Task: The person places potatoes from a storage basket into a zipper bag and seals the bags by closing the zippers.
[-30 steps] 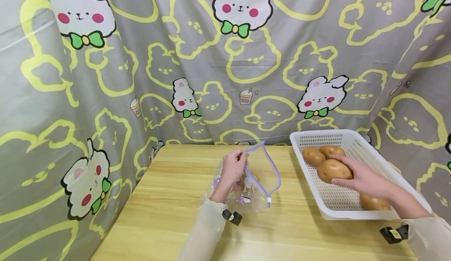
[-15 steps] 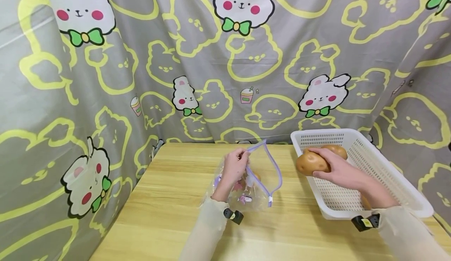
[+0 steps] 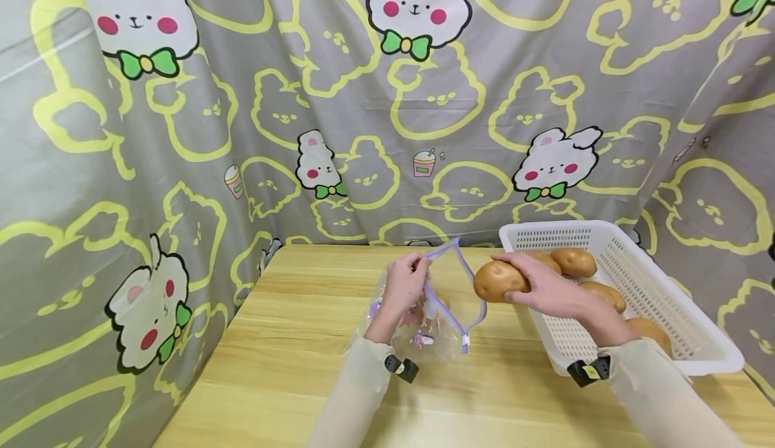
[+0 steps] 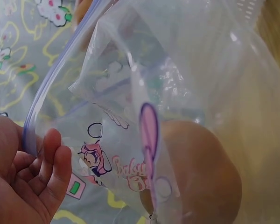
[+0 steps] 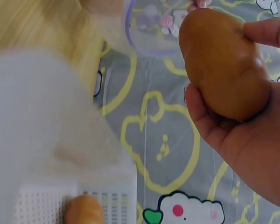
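Observation:
A potato (image 3: 498, 282), brown and glossy, is gripped between the thumb and fingers of my right hand (image 3: 554, 290), just right of the bag's mouth in the head view. The same potato (image 5: 226, 65) fills the upper right of the right wrist view. My left hand (image 3: 404, 283) pinches the purple-edged rim of a clear zip bag (image 3: 420, 340) printed with small cartoon figures. The bag's mouth gapes to the right, its slider at the near corner. Through the film in the left wrist view shows a brown rounded potato (image 4: 200, 172), partly hidden by the prints.
A white perforated plastic basket (image 3: 563, 225) stands at the right on the wooden table (image 3: 272, 360). Several potatoes lie in it, among them one at the back (image 3: 574, 262) and one near the front (image 3: 652, 332). A patterned curtain (image 3: 363, 118) encloses the table's back and sides.
My right hand has carried the potato left, from inside the basket, over its left rim, to the bag's mouth. My left hand and the bag have stayed almost still.

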`<state>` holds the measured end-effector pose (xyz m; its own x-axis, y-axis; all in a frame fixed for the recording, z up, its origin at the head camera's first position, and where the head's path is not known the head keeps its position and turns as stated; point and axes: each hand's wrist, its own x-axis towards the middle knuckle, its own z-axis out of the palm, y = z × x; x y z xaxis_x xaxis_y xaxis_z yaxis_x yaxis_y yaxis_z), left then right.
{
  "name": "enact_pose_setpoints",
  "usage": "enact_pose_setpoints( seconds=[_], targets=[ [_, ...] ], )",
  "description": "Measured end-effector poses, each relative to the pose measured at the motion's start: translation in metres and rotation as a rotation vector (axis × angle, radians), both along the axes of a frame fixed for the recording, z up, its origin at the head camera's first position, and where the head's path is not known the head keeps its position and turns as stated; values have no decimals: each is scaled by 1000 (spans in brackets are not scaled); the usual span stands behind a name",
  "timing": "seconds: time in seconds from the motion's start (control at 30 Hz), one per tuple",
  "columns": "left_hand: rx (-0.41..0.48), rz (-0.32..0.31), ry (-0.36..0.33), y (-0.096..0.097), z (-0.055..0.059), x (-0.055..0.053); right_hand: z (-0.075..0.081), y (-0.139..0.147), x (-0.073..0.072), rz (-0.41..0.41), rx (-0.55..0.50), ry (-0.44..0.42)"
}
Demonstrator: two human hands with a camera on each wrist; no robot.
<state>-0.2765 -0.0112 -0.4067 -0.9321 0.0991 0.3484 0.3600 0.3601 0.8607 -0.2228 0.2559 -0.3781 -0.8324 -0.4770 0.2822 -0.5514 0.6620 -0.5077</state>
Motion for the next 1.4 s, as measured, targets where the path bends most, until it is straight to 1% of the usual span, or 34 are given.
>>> enact_pose_setpoints(
  seconds=[0.07,0.27,0.37,0.47,0.57,0.73,0.9,1.1,1.4],
  targets=[
    [1,-6,1,0,2,1,1,-6,-1,9,-2,-4],
    [5,-14,-2,2,5,3,0,-20,-4,35,-52,-36],
    [1,-9,11,2,6,4,-3,-26,-7,74,-57,-24],
    [-5,-7,27,3,7,4,-5,-30,-8,113,-43,4],
    [-4,-7,37,4,6,3,-7,-33,-10,138,-23,8],
    [-4,-13,38,4,8,3,-10,-36,-13,169,3,-33],
    [-3,-27,35,5,8,3,-12,-40,-15,165,16,-58],
    [-5,-22,41,6,10,3,-13,-45,-17,169,45,-58],
    [-1,-29,46,10,14,5,-13,-51,-19,166,94,-98]
  ],
)
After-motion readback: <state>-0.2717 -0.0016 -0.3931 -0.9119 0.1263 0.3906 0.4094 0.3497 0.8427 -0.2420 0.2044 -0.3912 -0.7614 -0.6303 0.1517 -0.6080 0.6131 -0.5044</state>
